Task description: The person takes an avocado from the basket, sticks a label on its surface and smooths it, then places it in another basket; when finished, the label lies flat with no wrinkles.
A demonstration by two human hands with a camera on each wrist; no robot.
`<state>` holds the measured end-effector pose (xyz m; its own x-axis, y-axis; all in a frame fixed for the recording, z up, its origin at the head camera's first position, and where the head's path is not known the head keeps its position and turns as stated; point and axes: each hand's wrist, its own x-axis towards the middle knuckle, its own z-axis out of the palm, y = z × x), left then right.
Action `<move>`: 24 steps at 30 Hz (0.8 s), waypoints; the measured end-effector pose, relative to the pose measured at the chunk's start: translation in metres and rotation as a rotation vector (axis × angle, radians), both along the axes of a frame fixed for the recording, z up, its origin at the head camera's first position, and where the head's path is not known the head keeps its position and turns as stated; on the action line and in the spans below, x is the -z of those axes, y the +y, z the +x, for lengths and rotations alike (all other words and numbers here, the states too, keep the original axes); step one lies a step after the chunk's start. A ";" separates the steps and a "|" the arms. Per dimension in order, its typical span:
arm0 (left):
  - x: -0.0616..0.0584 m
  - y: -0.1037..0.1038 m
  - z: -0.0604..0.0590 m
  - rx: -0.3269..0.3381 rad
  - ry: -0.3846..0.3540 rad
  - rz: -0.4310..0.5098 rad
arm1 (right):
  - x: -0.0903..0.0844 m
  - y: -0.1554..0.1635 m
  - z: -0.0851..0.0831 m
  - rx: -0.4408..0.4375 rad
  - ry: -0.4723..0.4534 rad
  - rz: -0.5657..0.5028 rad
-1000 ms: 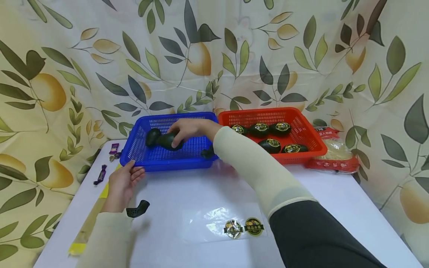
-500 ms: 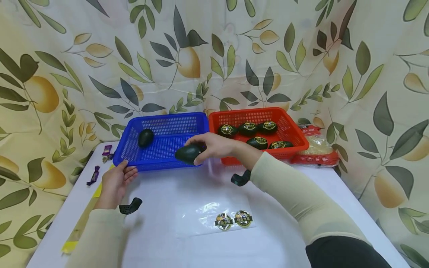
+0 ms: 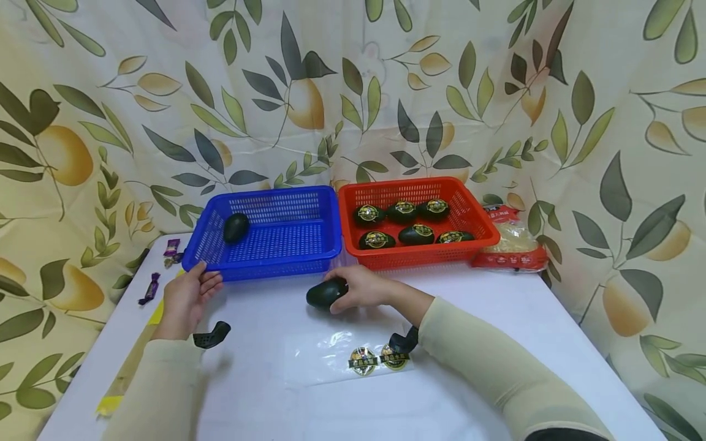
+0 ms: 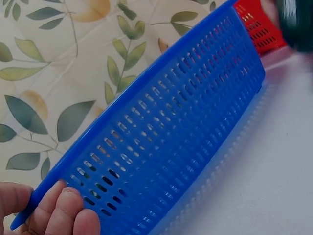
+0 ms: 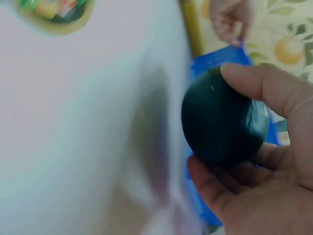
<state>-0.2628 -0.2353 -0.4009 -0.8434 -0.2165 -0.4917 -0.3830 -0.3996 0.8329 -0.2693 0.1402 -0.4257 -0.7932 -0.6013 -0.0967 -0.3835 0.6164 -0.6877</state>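
My right hand (image 3: pixel 366 288) holds a dark green avocado (image 3: pixel 322 294) by one end, just above the table in front of the blue basket (image 3: pixel 265 268). In the right wrist view, thumb and fingers curl round opposite sides of that avocado (image 5: pixel 220 122). At the near left corner of the blue basket, my left hand (image 3: pixel 184 303) pinches the rim; the left wrist view has the thumb on one side and curled fingers (image 4: pixel 66 205) on the other. One plain avocado (image 3: pixel 236 228) lies inside this basket. Below my right hand lies a clear sheet (image 3: pixel 317 361) bearing two round gold-and-black stickers (image 3: pixel 362 361).
Beside the blue basket stands a red basket (image 3: pixel 425 257) with several stickered avocados (image 3: pixel 377 239). A red-and-clear food bag (image 3: pixel 513 242) lies to its right. Wrapped candies (image 3: pixel 149 288) and a yellow-ended strip (image 3: pixel 129 361) line the left side. A patterned curtain hangs behind.
My right hand has lifted the avocado out of the blue basket and brought it toward me, down near the clear sheet. My left hand stays at the basket's corner.
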 end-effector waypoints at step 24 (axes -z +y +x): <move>0.001 0.006 0.000 -0.034 -0.019 -0.010 | 0.016 0.006 0.016 0.312 0.057 -0.027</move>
